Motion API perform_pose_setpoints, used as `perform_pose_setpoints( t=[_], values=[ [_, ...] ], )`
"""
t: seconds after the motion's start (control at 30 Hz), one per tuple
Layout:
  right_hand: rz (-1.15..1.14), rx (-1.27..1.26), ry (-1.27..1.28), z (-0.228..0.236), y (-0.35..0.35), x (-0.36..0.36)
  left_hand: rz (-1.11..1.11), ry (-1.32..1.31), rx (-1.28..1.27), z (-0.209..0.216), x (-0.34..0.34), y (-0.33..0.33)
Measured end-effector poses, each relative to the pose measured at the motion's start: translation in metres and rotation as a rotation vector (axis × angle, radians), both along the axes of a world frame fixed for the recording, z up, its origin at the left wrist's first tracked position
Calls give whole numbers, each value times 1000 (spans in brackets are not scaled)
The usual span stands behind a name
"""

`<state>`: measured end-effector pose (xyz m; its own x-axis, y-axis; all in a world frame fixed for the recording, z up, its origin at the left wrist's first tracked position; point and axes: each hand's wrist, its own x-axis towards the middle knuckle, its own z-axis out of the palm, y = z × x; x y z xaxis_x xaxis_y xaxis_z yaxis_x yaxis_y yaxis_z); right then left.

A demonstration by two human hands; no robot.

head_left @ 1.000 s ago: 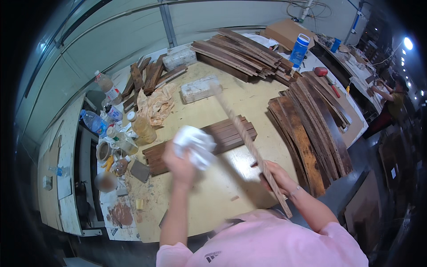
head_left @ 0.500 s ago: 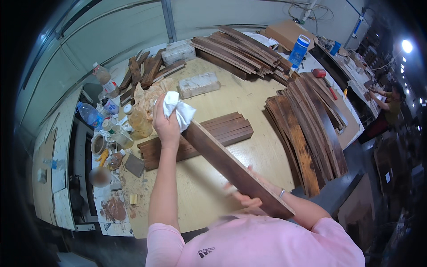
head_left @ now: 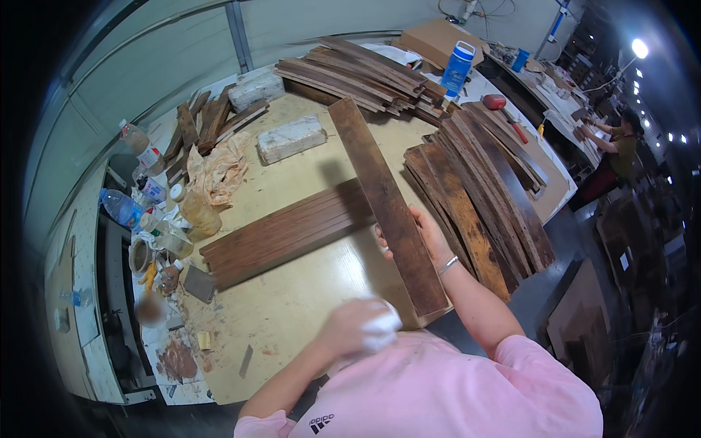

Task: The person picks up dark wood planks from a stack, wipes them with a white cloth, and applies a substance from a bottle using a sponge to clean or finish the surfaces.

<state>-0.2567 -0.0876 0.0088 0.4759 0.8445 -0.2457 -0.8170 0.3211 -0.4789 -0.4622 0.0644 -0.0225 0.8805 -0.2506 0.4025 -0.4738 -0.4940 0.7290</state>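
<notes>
Head view: we count one long, flat, dark brown wooden plank (head_left: 387,201) in hand, raised over the pale yellow tabletop (head_left: 292,321) and tilted, far end to the left. One crumpled white cloth (head_left: 381,327), in our left hand (head_left: 349,326). On the tabletop, one tight row of reddish-brown wooden strips (head_left: 285,232); exact count unclear, our plank hides the right end. Two oblong blocks in whitish wrapping (head_left: 292,139). Two piles of curved brown wooden slats (head_left: 478,208), too overlapped to count. One red-headed mallet (head_left: 494,102), one peach crumpled rag (head_left: 217,175), one co-worker (head_left: 617,150) at far right.

Containers: we make out five clear plastic bottles on the left. White-capped squat one (head_left: 198,213) has yellowish liquid; the leaning one (head_left: 169,237) beside it looks pale yellow too. Contents of the blue-tinted one (head_left: 120,208) we can't tell. One round lidless tin (head_left: 140,257), inside not readable. One blue bottle with a handled lid (head_left: 456,71), upright at the back; we can't see in.

Fingers: right hand (head_left: 434,237) grips the plank around its lower half, fingertips showing past the left edge, palm side at the right edge. Left fingers are blurred but bunched around the cloth, which sticks out on the right, just beside the plank's near end, apart from it.
</notes>
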Motion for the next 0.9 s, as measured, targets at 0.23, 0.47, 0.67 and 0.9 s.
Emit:
perform_pose_setpoints(
  t=[0.23, 0.47, 0.67, 0.9],
  values=[
    [-10, -192, 268, 18, 17, -16, 280, -206, -39, 73, 52, -39],
    [-393, -569, -600, 60, -31, 2, 76, 61, -95, 4, 0, -45],
    [-399, -1667, -1430, 57, -113, -12, 538, 119, -308, -23, -18, 7],
    [-632, -1850, -1973, 15, -130, -18, 575, 216, -373, -55, -17, 9]
  ],
)
